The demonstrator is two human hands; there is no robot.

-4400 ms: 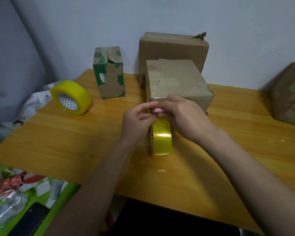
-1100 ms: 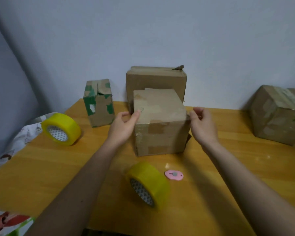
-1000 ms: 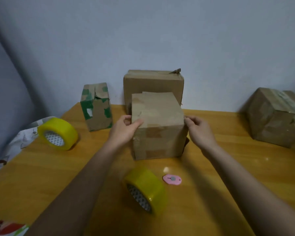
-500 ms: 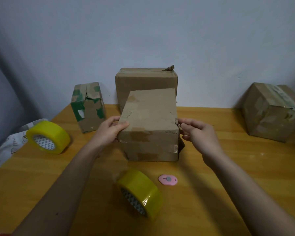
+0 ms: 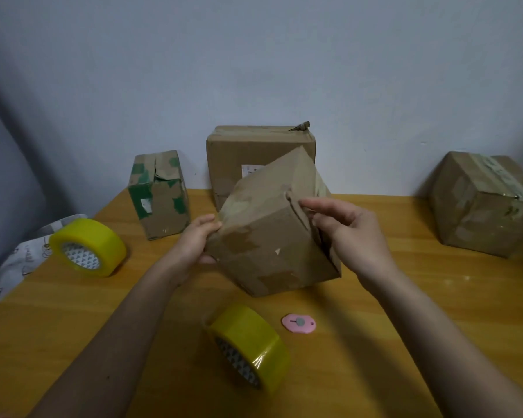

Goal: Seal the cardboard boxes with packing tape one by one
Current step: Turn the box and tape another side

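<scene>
The cardboard box (image 5: 272, 233), which stood flat half a second ago, is now tipped up on one lower edge in the middle of the tabletop (image 5: 405, 312), rolled toward the right; likely it is being turned to bring an unsealed seam up for taping. The left hand (image 5: 198, 239) grips its left corner with curled fingers; the right hand (image 5: 349, 233) pinches a loose flap edge on its right side. The box is closed, contents unseen. In front of it lie a yellow tape roll (image 5: 249, 343) and a pink cutter (image 5: 299, 322). Left of it stand a green-patched box (image 5: 159, 194) and a second tape roll (image 5: 88, 247); behind it a larger box (image 5: 254, 152); far right another box (image 5: 483, 203)
</scene>
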